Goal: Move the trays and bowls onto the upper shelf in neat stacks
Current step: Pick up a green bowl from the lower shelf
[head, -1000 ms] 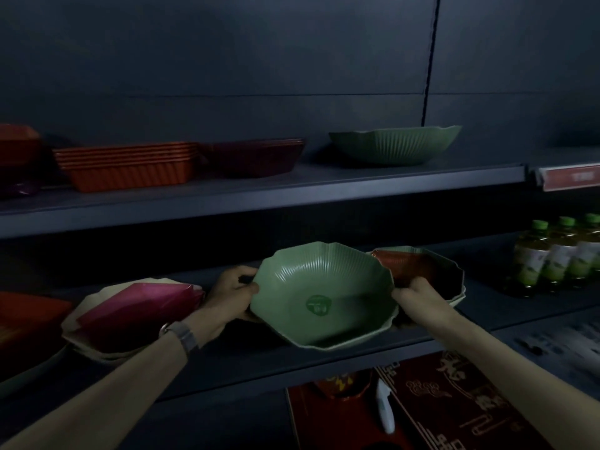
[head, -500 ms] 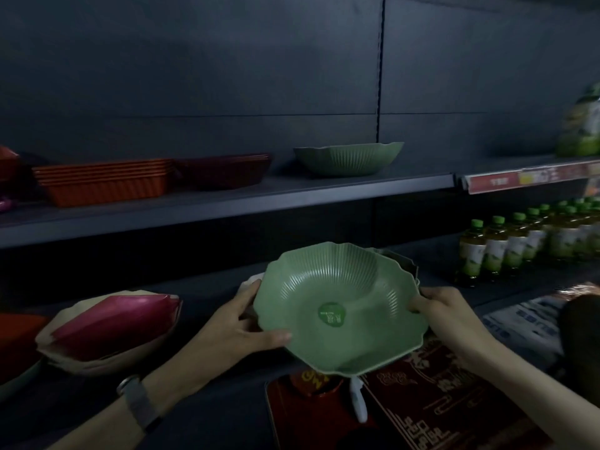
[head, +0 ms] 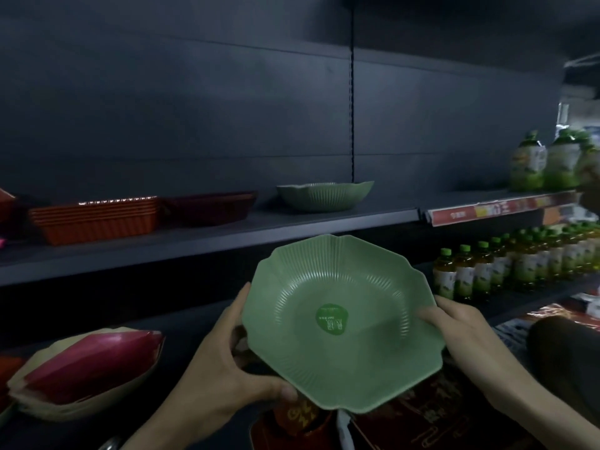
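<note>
Here, the left hand [head: 227, 365] and right hand [head: 461, 332] grip opposite rims of the green bowl [head: 357, 352], thumbs hooked over its edge, its open face tilted toward the person. Above and beyond both hands, roughly midway between them, a matching bowl [head: 324, 198] sits on the upper shelf [head: 207, 246], so neither hand looks nearer.

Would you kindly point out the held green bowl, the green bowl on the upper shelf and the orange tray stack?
held green bowl [head: 331, 319]: head view, sticker at its centre.
shelf green bowl [head: 324, 197]: head view, ribbed outer wall.
orange tray stack [head: 97, 220]: head view, front wall.
</note>
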The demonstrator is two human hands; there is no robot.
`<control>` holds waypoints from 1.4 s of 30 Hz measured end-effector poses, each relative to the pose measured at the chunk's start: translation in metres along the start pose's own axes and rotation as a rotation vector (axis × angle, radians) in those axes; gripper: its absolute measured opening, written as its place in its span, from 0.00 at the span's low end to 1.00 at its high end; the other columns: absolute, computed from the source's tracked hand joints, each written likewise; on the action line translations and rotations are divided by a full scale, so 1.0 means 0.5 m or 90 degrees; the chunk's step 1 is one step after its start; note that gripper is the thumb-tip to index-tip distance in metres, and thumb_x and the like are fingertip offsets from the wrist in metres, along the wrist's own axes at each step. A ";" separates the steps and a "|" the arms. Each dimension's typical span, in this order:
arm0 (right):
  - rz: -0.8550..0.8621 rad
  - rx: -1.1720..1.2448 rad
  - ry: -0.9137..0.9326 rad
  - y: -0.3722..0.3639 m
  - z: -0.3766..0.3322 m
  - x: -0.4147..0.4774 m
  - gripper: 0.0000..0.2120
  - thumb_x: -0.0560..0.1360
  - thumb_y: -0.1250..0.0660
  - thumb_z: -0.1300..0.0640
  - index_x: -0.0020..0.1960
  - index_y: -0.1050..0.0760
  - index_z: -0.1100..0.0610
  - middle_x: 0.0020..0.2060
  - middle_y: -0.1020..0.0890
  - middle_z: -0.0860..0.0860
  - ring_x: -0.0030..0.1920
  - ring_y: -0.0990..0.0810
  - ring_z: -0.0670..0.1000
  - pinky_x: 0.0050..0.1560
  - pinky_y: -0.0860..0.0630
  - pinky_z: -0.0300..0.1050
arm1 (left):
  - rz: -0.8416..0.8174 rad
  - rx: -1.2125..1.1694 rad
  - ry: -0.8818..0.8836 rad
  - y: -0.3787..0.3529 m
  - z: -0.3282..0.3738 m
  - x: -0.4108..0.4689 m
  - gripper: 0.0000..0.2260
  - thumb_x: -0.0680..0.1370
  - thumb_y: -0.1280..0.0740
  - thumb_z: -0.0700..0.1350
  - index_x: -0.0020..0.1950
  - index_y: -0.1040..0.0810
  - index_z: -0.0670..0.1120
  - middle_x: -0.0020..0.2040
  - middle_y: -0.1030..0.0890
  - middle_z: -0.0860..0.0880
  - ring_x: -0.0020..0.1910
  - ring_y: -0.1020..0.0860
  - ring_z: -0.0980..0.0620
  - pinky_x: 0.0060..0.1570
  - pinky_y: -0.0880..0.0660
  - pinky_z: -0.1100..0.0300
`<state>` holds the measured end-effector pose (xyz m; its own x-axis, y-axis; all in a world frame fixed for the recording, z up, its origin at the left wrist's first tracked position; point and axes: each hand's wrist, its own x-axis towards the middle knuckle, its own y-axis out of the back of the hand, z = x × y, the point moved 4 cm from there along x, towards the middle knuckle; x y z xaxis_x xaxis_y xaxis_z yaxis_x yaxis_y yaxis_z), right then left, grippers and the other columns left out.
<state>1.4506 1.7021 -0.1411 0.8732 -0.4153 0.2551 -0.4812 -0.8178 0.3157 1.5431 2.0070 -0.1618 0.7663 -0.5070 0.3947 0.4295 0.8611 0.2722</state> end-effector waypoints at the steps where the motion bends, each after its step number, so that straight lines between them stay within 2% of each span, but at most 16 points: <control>1: 0.000 0.004 0.007 0.006 -0.008 -0.003 0.14 0.83 0.37 0.54 0.47 0.13 0.53 0.44 0.11 0.48 0.46 0.13 0.50 0.54 0.22 0.58 | 0.000 -0.002 -0.012 -0.002 0.013 0.004 0.67 0.48 0.09 0.47 0.79 0.42 0.69 0.71 0.23 0.64 0.69 0.22 0.60 0.63 0.21 0.59; 5: 0.010 0.049 0.025 0.029 -0.044 -0.011 0.13 0.84 0.37 0.55 0.51 0.13 0.52 0.46 0.10 0.47 0.47 0.12 0.48 0.55 0.21 0.54 | -0.022 -0.013 -0.083 -0.008 0.075 0.014 0.67 0.53 0.10 0.39 0.82 0.43 0.64 0.72 0.22 0.61 0.69 0.21 0.53 0.64 0.20 0.51; 8: -0.005 0.098 0.045 0.043 -0.081 -0.010 0.11 0.84 0.37 0.56 0.57 0.16 0.49 0.48 0.10 0.46 0.47 0.12 0.47 0.52 0.22 0.49 | -0.015 -0.016 -0.132 -0.004 0.114 0.034 0.61 0.54 0.13 0.36 0.80 0.37 0.63 0.71 0.21 0.59 0.69 0.20 0.52 0.63 0.20 0.49; 11: -0.010 0.135 0.095 0.059 -0.124 0.002 0.12 0.83 0.37 0.57 0.60 0.17 0.47 0.50 0.11 0.46 0.50 0.12 0.47 0.54 0.22 0.49 | 0.057 0.018 -0.166 0.020 0.142 0.069 0.60 0.49 0.10 0.47 0.75 0.35 0.65 0.70 0.22 0.66 0.69 0.22 0.60 0.66 0.22 0.58; 13: 0.008 0.151 0.130 0.068 -0.153 0.023 0.13 0.83 0.37 0.60 0.61 0.18 0.48 0.49 0.11 0.46 0.47 0.12 0.46 0.47 0.20 0.41 | 0.089 0.017 -0.197 0.035 0.169 0.094 0.56 0.48 0.11 0.56 0.73 0.31 0.66 0.70 0.22 0.65 0.69 0.23 0.61 0.68 0.24 0.58; 16: 0.034 0.213 0.172 0.079 -0.196 0.075 0.19 0.82 0.37 0.65 0.68 0.22 0.49 0.47 0.11 0.47 0.44 0.12 0.46 0.38 0.20 0.35 | 0.127 -0.009 -0.244 0.054 0.214 0.141 0.50 0.50 0.12 0.60 0.72 0.25 0.63 0.68 0.19 0.62 0.67 0.21 0.60 0.61 0.22 0.66; 19: 0.059 0.298 0.189 0.088 -0.238 0.132 0.25 0.82 0.36 0.64 0.73 0.29 0.42 0.54 0.14 0.49 0.44 0.11 0.48 0.38 0.18 0.39 | 0.165 -0.021 -0.264 0.072 0.251 0.192 0.50 0.58 0.13 0.60 0.78 0.29 0.59 0.71 0.21 0.59 0.72 0.23 0.55 0.69 0.25 0.57; 21: 0.057 0.322 0.196 0.086 -0.264 0.168 0.21 0.83 0.37 0.65 0.70 0.26 0.45 0.57 0.16 0.54 0.44 0.12 0.53 0.39 0.16 0.45 | 0.173 -0.007 -0.278 0.073 0.274 0.219 0.38 0.68 0.16 0.51 0.76 0.26 0.59 0.70 0.20 0.56 0.70 0.22 0.54 0.70 0.25 0.54; 23: 0.066 0.322 0.197 0.082 -0.285 0.204 0.13 0.83 0.37 0.63 0.63 0.22 0.52 0.60 0.18 0.60 0.45 0.18 0.59 0.43 0.14 0.51 | 0.194 -0.009 -0.285 0.073 0.292 0.244 0.26 0.73 0.22 0.44 0.71 0.20 0.54 0.61 0.14 0.54 0.61 0.16 0.54 0.65 0.21 0.58; 25: 0.081 0.332 0.193 0.078 -0.301 0.237 0.05 0.83 0.36 0.61 0.56 0.22 0.56 0.55 0.20 0.61 0.42 0.23 0.58 0.41 0.14 0.51 | 0.222 -0.020 -0.289 0.078 0.298 0.273 0.17 0.75 0.24 0.42 0.64 0.15 0.49 0.54 0.11 0.49 0.57 0.14 0.47 0.65 0.20 0.52; 29: 0.090 0.345 0.203 0.067 -0.329 0.298 0.05 0.82 0.30 0.55 0.52 0.24 0.55 0.51 0.21 0.59 0.34 0.21 0.50 0.38 0.15 0.49 | 0.276 -0.015 -0.291 0.105 0.296 0.341 0.11 0.78 0.25 0.41 0.60 0.12 0.48 0.58 0.13 0.48 0.65 0.18 0.50 0.71 0.24 0.50; 32: 0.044 0.338 0.203 0.057 -0.339 0.337 0.13 0.79 0.26 0.51 0.58 0.25 0.55 0.51 0.22 0.57 0.32 0.21 0.51 0.39 0.15 0.48 | 0.238 -0.043 -0.255 0.122 0.290 0.395 0.15 0.75 0.21 0.45 0.62 0.13 0.48 0.63 0.15 0.48 0.68 0.20 0.52 0.73 0.26 0.49; 35: -0.014 0.324 0.199 0.055 -0.339 0.377 0.21 0.75 0.23 0.51 0.65 0.26 0.53 0.52 0.20 0.56 0.43 0.18 0.57 0.54 0.18 0.53 | 0.165 -0.003 -0.225 0.128 0.289 0.442 0.38 0.65 0.15 0.58 0.71 0.20 0.47 0.71 0.20 0.51 0.72 0.24 0.55 0.75 0.30 0.53; 37: -0.039 0.323 0.200 0.057 -0.335 0.404 0.28 0.71 0.20 0.52 0.67 0.26 0.52 0.52 0.17 0.57 0.46 0.17 0.60 0.55 0.18 0.51 | 0.143 0.063 -0.216 0.121 0.290 0.470 0.46 0.62 0.15 0.57 0.76 0.25 0.44 0.73 0.22 0.51 0.71 0.24 0.57 0.74 0.30 0.61; 40: -0.063 0.327 0.203 0.062 -0.323 0.445 0.38 0.62 0.19 0.51 0.70 0.26 0.53 0.53 0.14 0.59 0.48 0.15 0.62 0.49 0.13 0.46 | 0.138 0.091 -0.219 0.113 0.278 0.517 0.47 0.63 0.16 0.53 0.78 0.29 0.39 0.75 0.25 0.48 0.70 0.23 0.56 0.73 0.30 0.62; 42: -0.055 0.318 0.207 0.067 -0.312 0.474 0.38 0.63 0.19 0.52 0.71 0.26 0.54 0.50 0.12 0.59 0.49 0.14 0.64 0.53 0.14 0.49 | 0.159 0.085 -0.214 0.114 0.261 0.550 0.45 0.63 0.16 0.54 0.75 0.25 0.39 0.73 0.22 0.47 0.68 0.22 0.56 0.73 0.28 0.58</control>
<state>1.6294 1.6385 0.0723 0.8011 -0.2601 0.5390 -0.2460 -0.9641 -0.0997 1.7158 1.9115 0.0768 0.6307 -0.2881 0.7206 0.1687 0.9572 0.2350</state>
